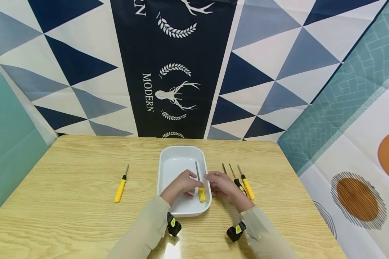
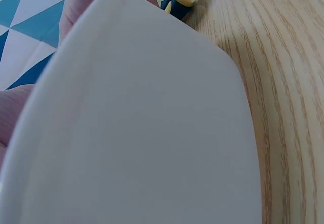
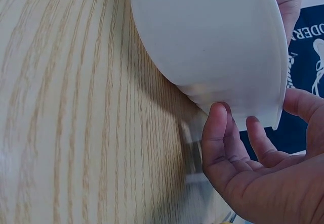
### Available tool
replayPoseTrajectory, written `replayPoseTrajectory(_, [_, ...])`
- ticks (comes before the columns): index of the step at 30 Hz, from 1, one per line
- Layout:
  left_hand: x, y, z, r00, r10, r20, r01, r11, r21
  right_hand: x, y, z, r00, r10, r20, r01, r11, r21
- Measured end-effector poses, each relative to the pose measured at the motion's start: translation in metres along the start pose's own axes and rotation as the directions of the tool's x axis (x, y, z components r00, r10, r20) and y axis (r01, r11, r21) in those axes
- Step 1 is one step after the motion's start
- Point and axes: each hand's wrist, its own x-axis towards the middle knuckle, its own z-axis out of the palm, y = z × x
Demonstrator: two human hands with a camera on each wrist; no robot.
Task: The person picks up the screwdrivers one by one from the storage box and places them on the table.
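Observation:
A white tray (image 1: 176,153) stands mid-table, with a yellow-handled screwdriver (image 1: 201,195) lying inside along its right side. Over the tray my left hand (image 1: 183,183) spreads its fingers, one crossing the top of that handle. Whether it touches the screwdriver, I cannot tell. My right hand (image 1: 225,185) holds the tray's right side. In the right wrist view, the curled fingers (image 3: 215,133) meet the outer wall (image 3: 212,47) while the thumb reaches the rim. From the left wrist, the tray's wall (image 2: 152,107) hides most of the left hand.
Right of the tray lie a yellow-handled screwdriver (image 1: 248,187), a black-handled one (image 1: 238,182) and a third whose shaft (image 1: 224,168) shows, its handle behind the right hand. Another yellow-handled screwdriver (image 1: 120,190) lies on the left of the wooden table (image 1: 68,201). A patterned cloth (image 1: 168,122) hangs behind.

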Motion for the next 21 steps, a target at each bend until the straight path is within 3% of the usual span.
replayPoseTrajectory(6, [0.0023,0.0001,0.0005,0.999,-0.032,0.003,0.032,0.999,0.017,-0.0002,0.0011,-0.0001,1.000,0.000,-0.005,0.000,1.000,-0.004])
replayPoseTrajectory(12, [0.0063,-0.0027,0.0033,0.999,-0.027,0.025,0.026,0.999,0.038,-0.0008,0.0011,0.0006,1.000,0.001,-0.007,-0.001,1.000,0.001])
replayPoseTrajectory(21, [0.0066,-0.0006,0.0055,0.998,-0.051,0.037,0.052,0.999,-0.017,-0.0002,0.0016,0.0011,1.000,0.000,-0.009,0.000,1.000,0.010])
